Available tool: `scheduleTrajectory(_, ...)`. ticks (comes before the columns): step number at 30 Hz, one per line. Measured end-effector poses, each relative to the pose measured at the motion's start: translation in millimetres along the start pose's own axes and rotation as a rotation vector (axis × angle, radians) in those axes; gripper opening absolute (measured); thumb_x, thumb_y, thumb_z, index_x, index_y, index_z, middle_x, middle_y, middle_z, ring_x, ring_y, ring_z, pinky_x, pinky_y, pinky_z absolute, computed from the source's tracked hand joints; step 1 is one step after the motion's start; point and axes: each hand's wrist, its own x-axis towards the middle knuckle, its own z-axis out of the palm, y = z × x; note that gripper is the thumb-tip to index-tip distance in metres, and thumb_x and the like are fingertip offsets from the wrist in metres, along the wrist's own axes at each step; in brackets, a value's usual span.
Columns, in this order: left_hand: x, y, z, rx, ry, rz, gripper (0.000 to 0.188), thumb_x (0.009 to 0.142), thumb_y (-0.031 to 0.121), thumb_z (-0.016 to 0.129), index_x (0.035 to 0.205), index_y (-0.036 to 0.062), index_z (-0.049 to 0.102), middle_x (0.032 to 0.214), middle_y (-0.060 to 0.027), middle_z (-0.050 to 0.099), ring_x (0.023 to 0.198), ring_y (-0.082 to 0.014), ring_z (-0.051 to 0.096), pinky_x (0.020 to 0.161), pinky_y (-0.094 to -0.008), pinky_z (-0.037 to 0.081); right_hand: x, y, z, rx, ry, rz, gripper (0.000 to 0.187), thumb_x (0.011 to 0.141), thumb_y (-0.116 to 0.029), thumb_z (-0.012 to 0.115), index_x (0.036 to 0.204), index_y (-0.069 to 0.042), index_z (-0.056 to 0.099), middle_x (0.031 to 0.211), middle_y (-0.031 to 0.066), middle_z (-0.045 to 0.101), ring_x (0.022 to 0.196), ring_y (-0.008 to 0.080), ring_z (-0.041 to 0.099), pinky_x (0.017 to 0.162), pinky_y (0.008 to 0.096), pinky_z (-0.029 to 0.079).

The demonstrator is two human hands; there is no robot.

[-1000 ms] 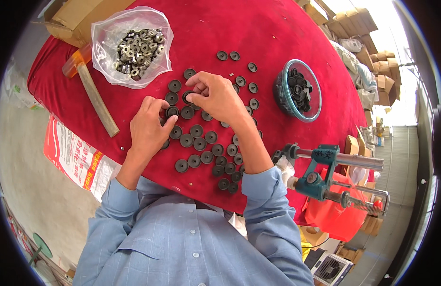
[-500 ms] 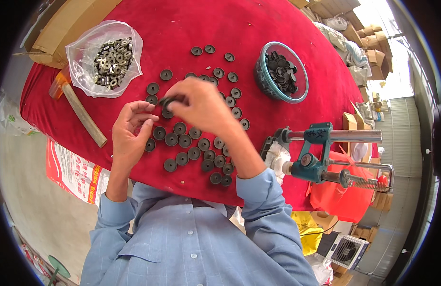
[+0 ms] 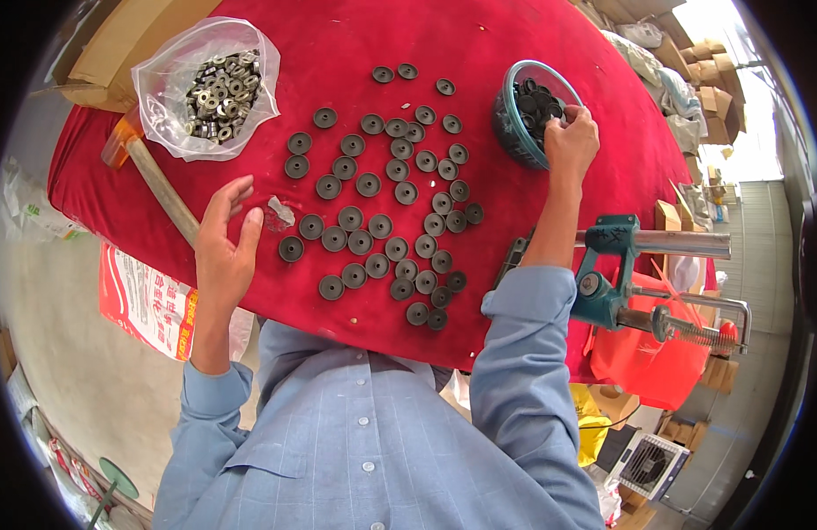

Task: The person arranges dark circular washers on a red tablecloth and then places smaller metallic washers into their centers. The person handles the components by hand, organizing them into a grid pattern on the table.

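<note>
Many small black round discs, each with a raised centre, lie spread over the red cloth in front of me. My left hand hovers at their left side, open, thumb and fingers apart and holding nothing. Beside its thumb lies a crumpled clear scrap. To the far right, my right hand reaches over the near rim of a clear tub of black round parts. Its fingers are pinched together at the rim; whatever is between them is hidden.
A clear plastic bag of metal rings stands at the far left, beside a mallet with an orange head and wooden handle. A green hand press juts out at right, near my right forearm. A cardboard box stands back left.
My right hand has gone from among the discs, where it held dark discs beside my left hand, rightward to the tub. My left hand has spread its fingers. The view has shifted slightly.
</note>
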Motion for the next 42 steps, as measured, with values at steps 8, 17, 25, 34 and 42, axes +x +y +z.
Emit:
scheduleTrajectory(8, 82, -8, 36, 0.062, -0.201, 0.221, 0.050, 0.113, 0.024, 0.056, 0.155, -0.0018, 0.056, 0.162, -0.0211, 0.055, 0.155, -0.0355, 0.047, 0.129, -0.0420, 0.034, -14, -115, 25, 0.673, -0.362, -0.217, 0.035, 0.100, -0.022, 0.073, 0.130, -0.005, 0.075, 0.131, 0.0188, 0.074, 0.116, 0.0342, 0.074, 0.100, 0.0448, 0.057)
scheduleTrajectory(17, 145, -33, 91, 0.375, -0.244, 0.441, 0.057, 0.115, 0.027, 0.052, 0.166, 0.0038, 0.044, 0.172, -0.0179, 0.045, 0.163, -0.0325, 0.036, 0.133, -0.0450, 0.028, -33, -129, 121, 0.640, -0.549, -0.473, 0.043, 0.107, -0.026, 0.065, 0.148, -0.014, 0.068, 0.159, 0.0122, 0.060, 0.153, 0.0332, 0.048, 0.128, 0.0457, 0.038)
scheduleTrajectory(25, 148, -30, 102, 0.367, -0.373, 0.539, 0.055, 0.115, 0.029, 0.052, 0.164, 0.0029, 0.047, 0.169, -0.0187, 0.048, 0.160, -0.0335, 0.041, 0.132, -0.0490, 0.031, -73, -145, 71, 0.867, -0.764, -0.565, 0.029, 0.103, -0.013, 0.063, 0.128, -0.006, 0.076, 0.141, 0.0135, 0.073, 0.136, 0.0339, 0.064, 0.117, 0.0443, 0.051)
scheduleTrajectory(34, 108, -2, 56, 0.201, -0.354, 0.396, 0.062, 0.112, 0.028, 0.058, 0.166, 0.0015, 0.042, 0.172, -0.0217, 0.042, 0.162, -0.0351, 0.037, 0.133, -0.0453, 0.030, -94, -80, 28, 0.732, -0.351, -0.244, 0.036, 0.107, -0.015, 0.061, 0.138, 0.003, 0.068, 0.145, 0.0245, 0.068, 0.138, 0.0395, 0.063, 0.118, 0.0455, 0.049)
scheduleTrajectory(42, 24, 5, 21, 0.339, -0.334, 0.373, 0.074, 0.109, 0.035, 0.065, 0.169, 0.0032, 0.037, 0.177, -0.0195, 0.034, 0.164, -0.0372, 0.032, 0.133, -0.0474, 0.027, -136, -86, 41, 0.384, -0.250, -0.322, 0.046, 0.105, -0.027, 0.069, 0.147, -0.009, 0.065, 0.148, 0.0186, 0.064, 0.146, 0.0354, 0.054, 0.122, 0.0529, 0.039)
